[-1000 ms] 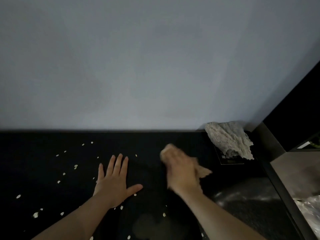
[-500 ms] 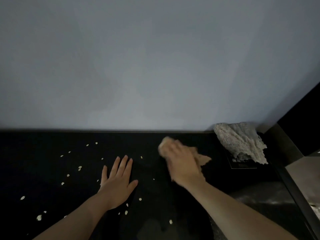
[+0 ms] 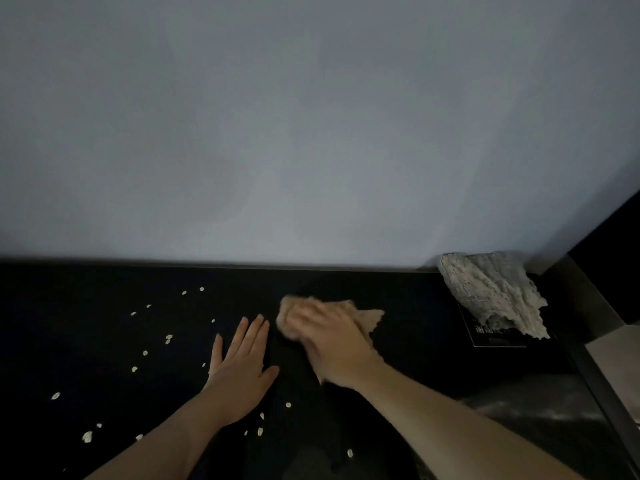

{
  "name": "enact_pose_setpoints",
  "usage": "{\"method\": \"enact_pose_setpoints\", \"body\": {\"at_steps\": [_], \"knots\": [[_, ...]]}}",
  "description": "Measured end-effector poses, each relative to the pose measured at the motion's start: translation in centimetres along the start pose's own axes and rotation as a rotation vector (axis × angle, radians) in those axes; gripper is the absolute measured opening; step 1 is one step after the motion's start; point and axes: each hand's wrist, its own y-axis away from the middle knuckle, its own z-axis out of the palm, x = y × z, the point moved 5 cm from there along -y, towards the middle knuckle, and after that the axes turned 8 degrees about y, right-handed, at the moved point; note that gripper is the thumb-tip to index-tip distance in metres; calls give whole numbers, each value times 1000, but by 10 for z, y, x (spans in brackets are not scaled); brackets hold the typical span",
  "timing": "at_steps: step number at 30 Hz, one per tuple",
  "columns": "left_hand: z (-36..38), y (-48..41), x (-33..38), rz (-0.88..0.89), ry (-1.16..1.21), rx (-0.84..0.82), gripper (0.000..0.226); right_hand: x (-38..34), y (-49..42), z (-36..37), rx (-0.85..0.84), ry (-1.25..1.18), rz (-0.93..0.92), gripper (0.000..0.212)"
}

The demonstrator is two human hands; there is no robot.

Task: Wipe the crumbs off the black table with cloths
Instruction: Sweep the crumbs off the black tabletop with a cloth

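The black counter [image 3: 86, 306] runs along a pale wall [image 3: 311, 133]. The left hand [image 3: 242, 372] lies flat on it, palm down, fingers straight and close together pointing to 12 o'clock, thumb out toward 3 o'clock; it holds nothing. Just beside it, at its 2 o'clock, the right hand [image 3: 329, 344] lies palm down on a tan cloth [image 3: 372, 318] and presses it to the counter. That hand is blurred, so I cannot tell whether its fingers curl into the fabric or lie flat on it. The cloth shows past the fingertips at 11 o'clock and spreads out from under the hand toward 3 o'clock. Pale crumbs [image 3: 168, 338] are scattered over the counter from 8 to 11 o'clock of the left hand, and a few more lie near its wrist at 5 to 6 o'clock. Well apart from the right hand, at its 2 o'clock in the far corner by the wall, a second cloth [image 3: 491, 292], grey and crumpled, lies draped over a black card [image 3: 491, 336]. The card bears pale characters with a thin pale border, but the writing is too small and dim to read.
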Motion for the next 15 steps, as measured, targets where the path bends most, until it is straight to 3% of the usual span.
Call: {"method": "enact_pose_setpoints", "body": {"at_steps": [2,3,6,7,8,10,12,15], "knots": [[-1,0,0,-1,10,2,72,23,8,-1,-62,-16,-101,48],[-1,0,1,1,12,1,72,49,12,-1,6,48,13,50],[-2,1,2,3,4,1,71,131,37,-13,123,58,870,49],[-2,1,2,4,0,0,71,130,37,-13,115,24,1032,48],[-2,2,2,4,-1,-2,71,114,28,-13,128,25,1007,48],[-1,0,2,5,10,-3,71,63,6,-8,150,46,631,49],[-2,-1,0,10,18,-7,71,-3,14,0,37,-28,175,43],[-2,-2,-1,23,46,-22,70,-28,48,-4,-128,-117,-148,46]]}}
